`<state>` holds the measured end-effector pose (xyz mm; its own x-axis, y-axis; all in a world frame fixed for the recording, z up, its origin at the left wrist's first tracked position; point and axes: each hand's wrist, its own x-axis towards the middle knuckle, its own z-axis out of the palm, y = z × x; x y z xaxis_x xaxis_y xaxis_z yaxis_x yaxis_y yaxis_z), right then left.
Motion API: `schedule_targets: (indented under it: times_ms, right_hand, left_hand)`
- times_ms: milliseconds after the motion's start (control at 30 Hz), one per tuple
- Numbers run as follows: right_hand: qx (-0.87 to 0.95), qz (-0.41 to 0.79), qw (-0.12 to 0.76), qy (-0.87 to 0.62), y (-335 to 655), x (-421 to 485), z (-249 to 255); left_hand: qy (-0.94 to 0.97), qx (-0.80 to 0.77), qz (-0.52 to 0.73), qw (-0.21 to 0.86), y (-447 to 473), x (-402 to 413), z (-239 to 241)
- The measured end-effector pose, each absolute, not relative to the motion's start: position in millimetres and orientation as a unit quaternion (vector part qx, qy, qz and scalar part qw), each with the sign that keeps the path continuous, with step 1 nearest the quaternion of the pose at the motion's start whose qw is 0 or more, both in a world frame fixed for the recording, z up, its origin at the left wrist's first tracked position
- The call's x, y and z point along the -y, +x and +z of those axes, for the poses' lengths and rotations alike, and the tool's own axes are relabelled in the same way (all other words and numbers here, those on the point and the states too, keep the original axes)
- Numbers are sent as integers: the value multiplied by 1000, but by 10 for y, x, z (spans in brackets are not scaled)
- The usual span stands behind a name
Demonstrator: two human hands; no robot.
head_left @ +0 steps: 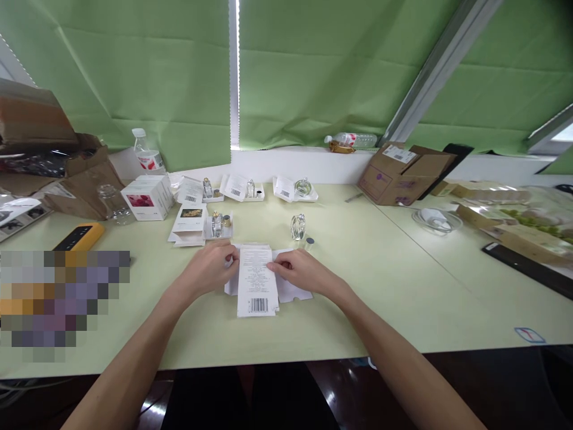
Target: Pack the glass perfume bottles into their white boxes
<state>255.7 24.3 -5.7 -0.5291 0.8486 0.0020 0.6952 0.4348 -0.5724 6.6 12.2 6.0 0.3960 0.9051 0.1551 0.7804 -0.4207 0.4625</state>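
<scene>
A flattened white carton (pixel 256 280) with printed text and a barcode lies on the pale green table (pixel 380 286) in front of me. My left hand (pixel 210 269) pinches its upper left edge with curled fingers. My right hand (pixel 298 270) grips its upper right edge, fingers bent over the card. Just behind the carton stands a small clear glass bottle (pixel 298 227) with a dark cap (pixel 310 242) beside it.
Several more small bottles on flattened white cartons (pixel 244 190) sit in rows further back, beside a white box (pixel 148 197). An open cardboard box (pixel 403 173) stands at the back right, brown packaging (pixel 54 161) at the left, and a yellow device (pixel 79 236) nearer.
</scene>
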Motion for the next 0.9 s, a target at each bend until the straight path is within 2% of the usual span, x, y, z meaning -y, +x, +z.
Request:
schedule_targets:
  times_ms: [200,467,567,767,900]
  right_hand:
    - [809,288,163,-485,2544,-273,-96]
    - [773,300,239,-506,2500,-283,-74]
    - [758,331,251,-504,2511,-294,-88]
    - [707,417,281,-497,2515,-309,-123]
    - [680,448,300,-496,2495,-323,-154]
  left_hand:
    - [808,-515,205,199,115,-110,73]
    - [729,-555,266,301,89,-149,18]
    - [725,-546,283,309,84,-164,2]
    - [647,-567,271,431,78,-142,18]
    - [637,-547,279,466,87,-126,39]
